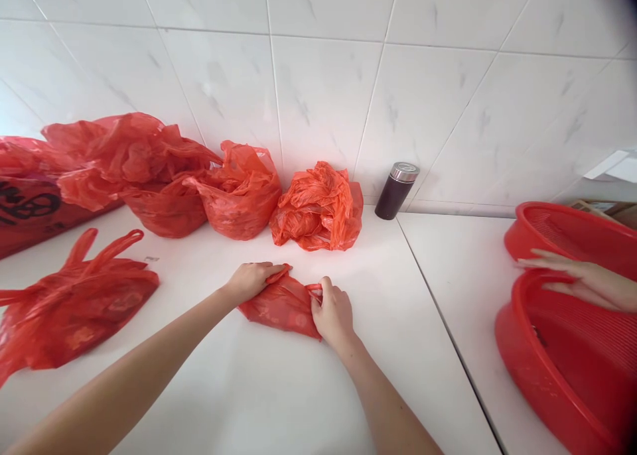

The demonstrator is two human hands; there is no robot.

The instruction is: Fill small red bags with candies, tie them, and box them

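Note:
A small red plastic bag (283, 306), folded flat into a wedge, lies on the white counter (249, 389) in the middle of the view. My left hand (250, 279) grips its upper left end. My right hand (332, 312) pinches its right end, where the handle loops stick out. Both hands press the bag onto the counter.
A flattened red bag (74, 306) lies at the left. Several crumpled red bags (318, 209) line the tiled wall, with a dark flask (397, 191) beside them. At the right, another person's hand (577, 279) rests on stacked red baskets (562, 349).

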